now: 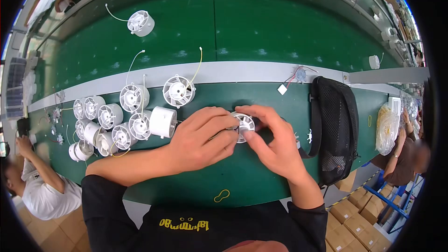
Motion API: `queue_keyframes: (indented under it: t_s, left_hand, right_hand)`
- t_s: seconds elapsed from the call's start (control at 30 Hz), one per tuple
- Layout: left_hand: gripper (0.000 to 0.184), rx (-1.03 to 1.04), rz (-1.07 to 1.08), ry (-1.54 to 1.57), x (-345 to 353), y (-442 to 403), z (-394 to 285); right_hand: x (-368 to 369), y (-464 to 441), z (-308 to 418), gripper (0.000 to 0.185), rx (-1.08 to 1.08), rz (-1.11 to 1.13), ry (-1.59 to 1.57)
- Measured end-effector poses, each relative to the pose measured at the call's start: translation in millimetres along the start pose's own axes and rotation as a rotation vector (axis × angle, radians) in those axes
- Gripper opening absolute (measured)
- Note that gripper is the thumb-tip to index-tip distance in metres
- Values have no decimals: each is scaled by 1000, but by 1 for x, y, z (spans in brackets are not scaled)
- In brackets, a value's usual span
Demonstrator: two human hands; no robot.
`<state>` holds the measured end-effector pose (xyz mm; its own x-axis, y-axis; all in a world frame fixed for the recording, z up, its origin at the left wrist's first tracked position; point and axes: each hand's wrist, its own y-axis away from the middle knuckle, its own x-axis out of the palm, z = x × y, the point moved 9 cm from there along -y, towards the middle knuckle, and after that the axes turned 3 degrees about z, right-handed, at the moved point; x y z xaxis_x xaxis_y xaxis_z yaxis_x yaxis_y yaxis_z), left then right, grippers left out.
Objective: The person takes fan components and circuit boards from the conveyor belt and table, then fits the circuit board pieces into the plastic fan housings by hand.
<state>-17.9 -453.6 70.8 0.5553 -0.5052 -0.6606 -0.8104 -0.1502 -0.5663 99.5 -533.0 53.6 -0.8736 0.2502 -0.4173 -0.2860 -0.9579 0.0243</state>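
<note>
Between my hands is a small white round fan housing [245, 122], its spoked face turned up toward me. My right hand [280, 147] grips it, with the thumb on the near rim and the index finger over the far rim. My left hand [203, 135] is closed at its left side, fingers bent together against the rim; whatever lies under those fingertips is hidden. Just left of my left hand, a white fan housing [163, 122] lies on its side. Beyond it, another fan [178, 91] with a yellow lead rests on the green bench [261, 172].
Several white fans [110, 116] with leads cluster at left. A black mesh bag [333, 126] lies at right, near a small white impeller [309, 136]. A yellow band [222, 196] is in front of me. Behind the metal rail [261, 71], a fan [141, 23] sits on green surface. People work at both sides.
</note>
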Motion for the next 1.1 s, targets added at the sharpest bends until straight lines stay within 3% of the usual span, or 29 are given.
queue_keyframes:
  t_s: [0.1, 0.37, 0.47, 0.5, 0.6, 0.67, 0.7, 0.77, 0.83, 0.9, 0.97, 1.0, 1.03, 1.1]
  left_hand:
    - [20, 60, 34, -59, 0, 0, -7]
    - [28, 39, 97, -71, -3, -14, -19]
    - [41, -136, 271, -82, 5, -20, -16]
    - [41, -110, 260, -102, -4, -29, -18]
    - [47, -333, 468, -101, -45, -54, -8]
    - [46, -414, 295, -300, -84, -83, 50]
    - [45, -565, 222, -384, -106, -95, 90]
    - [41, -469, 65, -594, -143, -113, 182]
    - [40, -632, -129, -599, -183, -125, 279]
    - [37, -666, -115, -532, -218, -123, 416]
    - [44, -927, 25, -470, -234, -114, 521]
    - [48, -806, 5, -381, -232, -110, 568]
    - [52, -696, -30, -286, -222, -105, 591]
    - [60, -907, 11, -41, -205, -110, 557]
  right_hand:
    - [2, -3, -6, 41, 25, -10, 0]
    - [-3, -2, 11, 33, -18, -77, 7]
    - [-22, 5, 14, 28, -26, -215, 21]
    - [-34, 9, 21, 26, -83, -255, 159]
    - [-59, 19, 32, 22, -179, -324, 418]
    - [-87, 28, 31, 18, -150, -477, 463]
    - [-98, 32, 32, 16, -132, -557, 484]
    - [-111, 36, 32, 14, -147, -633, 482]
    - [-127, 44, 31, 11, -162, -755, 486]
    - [-136, 47, 26, 10, -152, -843, 502]
    - [-150, 55, 27, 9, -173, -920, 510]
    - [-157, 58, 28, 9, -179, -945, 497]
    - [-164, 64, 27, 9, -140, -979, 504]
    - [-169, 63, 26, 8, -139, -935, 466]
